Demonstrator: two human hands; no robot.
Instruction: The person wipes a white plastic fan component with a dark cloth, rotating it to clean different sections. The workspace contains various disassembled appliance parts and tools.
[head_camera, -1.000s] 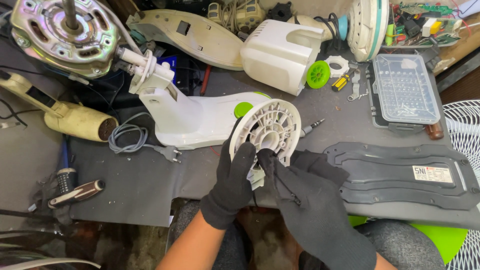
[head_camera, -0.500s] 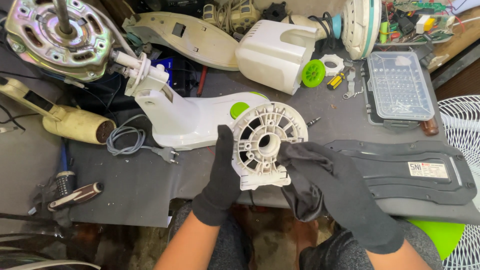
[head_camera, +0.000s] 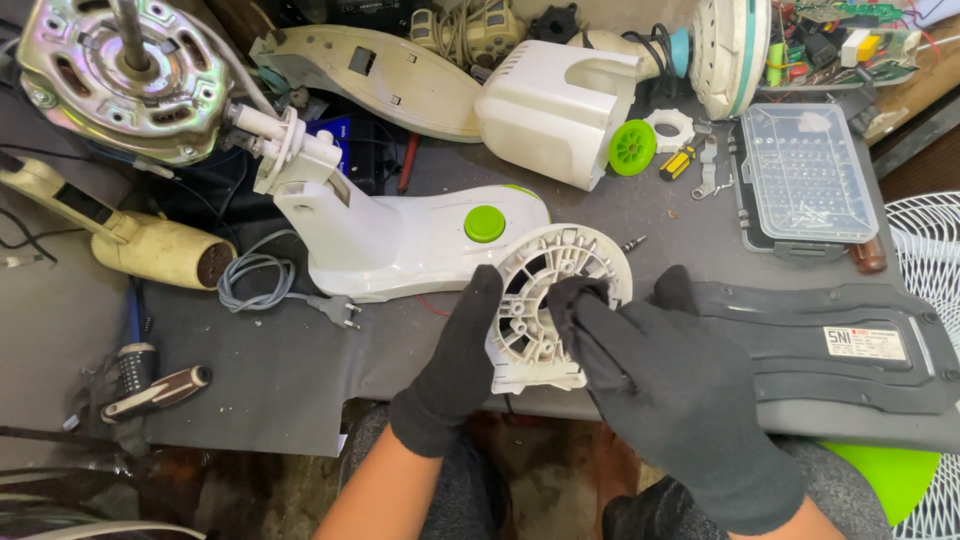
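Both gloved hands are on the round white plastic motor housing (head_camera: 553, 305), held tilted just above the grey mat (head_camera: 300, 350). Left hand (head_camera: 455, 360) clamps its left rim, thumb on the face. Right hand (head_camera: 670, 390) has fingers (head_camera: 580, 305) poked into the centre opening, closed around the part. White fan base (head_camera: 400, 240) sits just behind.

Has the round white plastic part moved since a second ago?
Yes. The round white plastic part has tilted more upright and shifted right, off the green button, toward the dark base plate.
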